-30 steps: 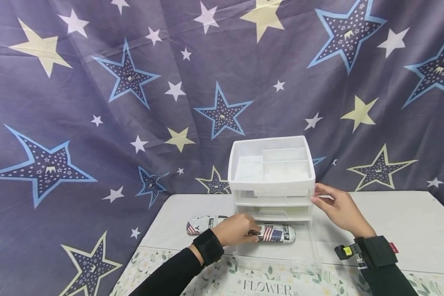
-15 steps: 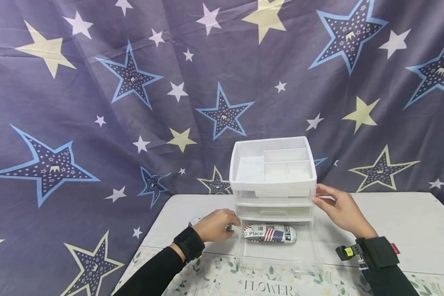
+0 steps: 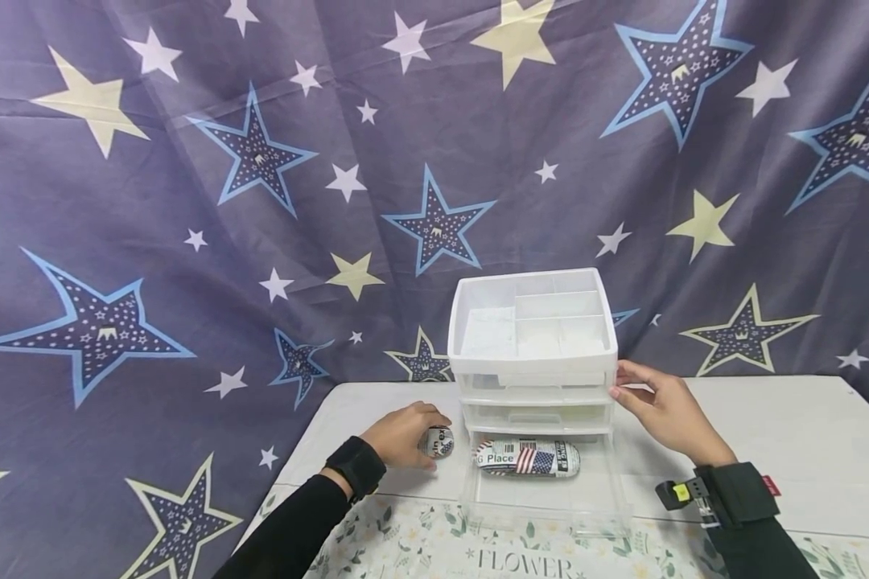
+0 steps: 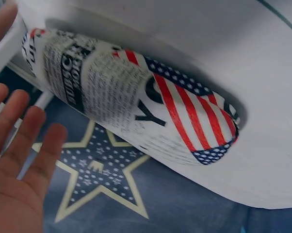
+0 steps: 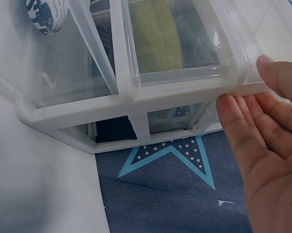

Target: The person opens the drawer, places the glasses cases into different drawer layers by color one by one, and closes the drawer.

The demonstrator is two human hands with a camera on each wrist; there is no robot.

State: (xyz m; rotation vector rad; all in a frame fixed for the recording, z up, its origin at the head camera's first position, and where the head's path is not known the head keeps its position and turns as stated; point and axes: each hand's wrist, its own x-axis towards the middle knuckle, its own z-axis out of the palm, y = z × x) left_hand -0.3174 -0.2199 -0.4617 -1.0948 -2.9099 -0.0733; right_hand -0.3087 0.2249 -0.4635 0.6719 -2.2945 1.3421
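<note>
A glasses case [image 4: 121, 97] with newspaper and flag print lies on the white table, left of the drawer unit. My left hand [image 3: 403, 437] is over it with the fingers spread; in the left wrist view thumb and fingers stand apart on either side of it. Only the case's round end shows in the head view. A similar case [image 3: 527, 457] lies in the pulled-out clear bottom drawer [image 3: 550, 503]. My right hand [image 3: 669, 410] grips the right front edge of the white plastic drawer unit [image 3: 536, 368], thumb in front and fingers on the side.
Two upper drawers are closed; a greenish cloth-like thing [image 5: 155, 39] shows through one. The unit's top tray [image 3: 558, 334] has compartments. A floral cloth [image 3: 405, 531] covers the table's front, and a star-patterned curtain [image 3: 224, 241] hangs behind.
My left hand has let go of the case in the drawer and moved left to the one on the table. The right hand has stayed on the unit's edge.
</note>
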